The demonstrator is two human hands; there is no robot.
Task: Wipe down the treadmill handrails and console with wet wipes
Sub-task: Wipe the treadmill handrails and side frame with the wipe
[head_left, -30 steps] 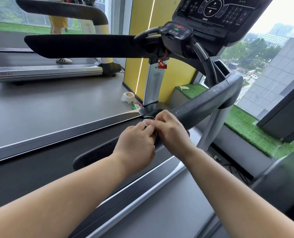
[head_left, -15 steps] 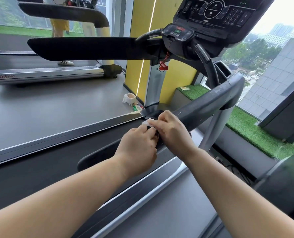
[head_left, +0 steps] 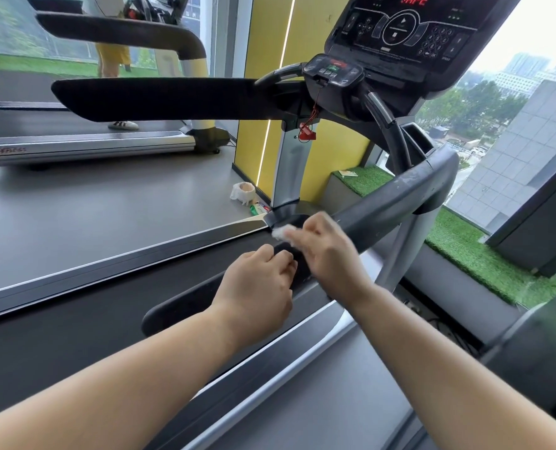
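A small white wet wipe (head_left: 281,233) is pinched in my right hand (head_left: 327,251), just above the grey right handrail (head_left: 396,196) of the treadmill. My left hand (head_left: 257,280) hangs close below it with fingers curled and nothing visible in them, over the handrail's black near end (head_left: 179,308). The black left handrail (head_left: 159,97) runs across the upper view. The dark console (head_left: 403,30) with keypad and red display is at the top right, with a smaller control panel (head_left: 333,71) under it.
A red safety clip (head_left: 307,133) hangs on a cord below the panel. A wipes pack (head_left: 258,208) and a white bag (head_left: 243,191) lie on the floor by the upright. Another treadmill (head_left: 85,144) with a person's legs stands far left. Artificial grass (head_left: 484,254) lines the window.
My hands were together on the wipe over the handrail. Now they have parted: the right hand lifted up and away with the wipe, and the left dropped slightly.
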